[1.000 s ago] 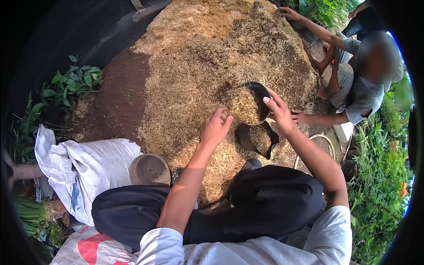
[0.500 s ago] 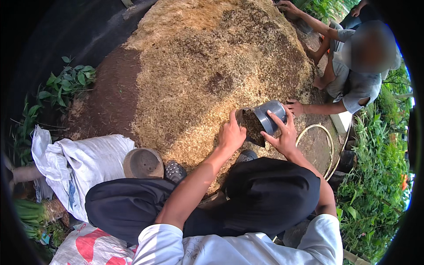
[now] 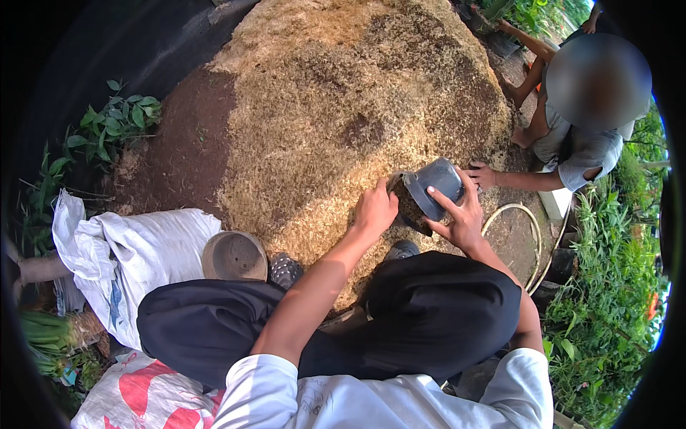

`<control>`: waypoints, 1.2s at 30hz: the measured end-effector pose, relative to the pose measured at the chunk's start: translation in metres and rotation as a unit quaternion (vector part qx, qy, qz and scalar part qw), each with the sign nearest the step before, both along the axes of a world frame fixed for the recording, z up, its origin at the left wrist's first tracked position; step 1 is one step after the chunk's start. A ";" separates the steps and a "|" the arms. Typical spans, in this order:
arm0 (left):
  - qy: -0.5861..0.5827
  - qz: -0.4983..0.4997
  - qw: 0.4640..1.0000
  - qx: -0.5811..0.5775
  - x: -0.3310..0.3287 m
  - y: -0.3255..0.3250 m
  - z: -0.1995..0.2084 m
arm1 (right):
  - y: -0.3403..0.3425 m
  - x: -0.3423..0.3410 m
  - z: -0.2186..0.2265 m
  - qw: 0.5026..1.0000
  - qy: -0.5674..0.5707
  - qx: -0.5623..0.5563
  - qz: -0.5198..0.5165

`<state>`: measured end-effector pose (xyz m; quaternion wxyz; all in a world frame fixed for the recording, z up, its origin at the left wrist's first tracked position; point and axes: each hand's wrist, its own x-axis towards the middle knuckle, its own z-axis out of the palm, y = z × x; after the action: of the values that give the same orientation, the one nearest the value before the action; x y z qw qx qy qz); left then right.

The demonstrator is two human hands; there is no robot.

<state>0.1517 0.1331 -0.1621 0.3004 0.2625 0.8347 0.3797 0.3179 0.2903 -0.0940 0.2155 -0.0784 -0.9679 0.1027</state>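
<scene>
My left hand (image 3: 376, 210) is closed on the edge of a thin black container, apparently a plastic planting bag (image 3: 420, 227). My right hand (image 3: 464, 220) grips a dark grey plastic pot (image 3: 441, 183), thumb and fingers spread round its side. The pot lies tilted on its side, its mouth against the opening of the bag. Brown, crumbly material shows between the two; how full either one is stays hidden. Below and around them spreads a wide heap of straw-coloured husks mixed with dark soil (image 3: 307, 136).
A round brown bowl (image 3: 234, 257) stands by my shoe at the left, beside a white sack (image 3: 153, 247). Another red-and-white sack (image 3: 136, 393) lies lower left. At right a person (image 3: 589, 143) sits with one hand near the pot. A pale hose (image 3: 532, 222) curves nearby.
The pot has tipped further toward the bag, its base now higher. The other person's farther arm has drawn back from the heap's far edge. My left hand has hardly moved.
</scene>
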 end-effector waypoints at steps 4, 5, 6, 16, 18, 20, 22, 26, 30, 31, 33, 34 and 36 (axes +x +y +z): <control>-0.009 0.011 1.000 0.011 -0.002 0.003 0.001 | 0.001 0.001 0.001 1.000 -0.002 -0.005 -0.013; 0.006 0.011 1.000 0.015 -0.002 0.003 0.000 | 0.001 0.001 0.001 1.000 -0.002 -0.008 -0.012; 0.018 0.008 1.000 0.018 -0.002 0.003 0.000 | 0.001 0.000 0.002 1.000 -0.003 -0.013 -0.013; 0.003 -0.004 0.999 0.051 -0.005 -0.001 -0.010 | 0.004 -0.004 0.008 0.999 0.016 -0.016 -0.032; 0.001 0.002 0.999 0.046 -0.003 0.000 -0.009 | 0.005 -0.004 0.010 1.000 0.001 -0.012 -0.003; 0.007 0.001 0.999 0.048 -0.002 0.003 -0.007 | 0.007 -0.004 0.012 1.000 0.012 -0.017 -0.010; 0.012 0.000 0.999 0.048 -0.002 0.006 -0.005 | 0.010 -0.002 0.016 0.997 0.054 -0.035 -0.037; 0.006 0.000 0.999 0.034 -0.003 0.008 -0.002 | 0.011 0.003 0.023 0.999 0.030 -0.038 -0.020; 0.004 0.000 0.999 0.048 -0.002 0.004 -0.002 | 0.005 0.004 0.017 0.994 0.042 -0.094 -0.027; 0.010 -0.001 0.999 0.049 -0.002 0.003 -0.003 | 0.002 0.004 0.014 0.997 -0.001 -0.081 -0.015; 0.020 0.003 0.997 0.073 -0.001 0.000 -0.006 | 0.000 0.002 0.005 0.998 -0.043 -0.054 -0.006; 0.019 -0.002 0.996 0.082 -0.002 -0.001 -0.008 | 0.002 0.003 0.003 0.997 -0.046 -0.064 -0.027; 0.006 -0.002 0.996 0.085 -0.004 -0.003 -0.013 | 0.004 0.004 -0.002 0.997 0.007 -0.068 -0.048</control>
<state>0.1482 0.1301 -0.1749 0.2729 0.2912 0.8004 0.4473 0.3224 0.2938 -0.0963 0.2207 -0.1388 -0.9524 0.1579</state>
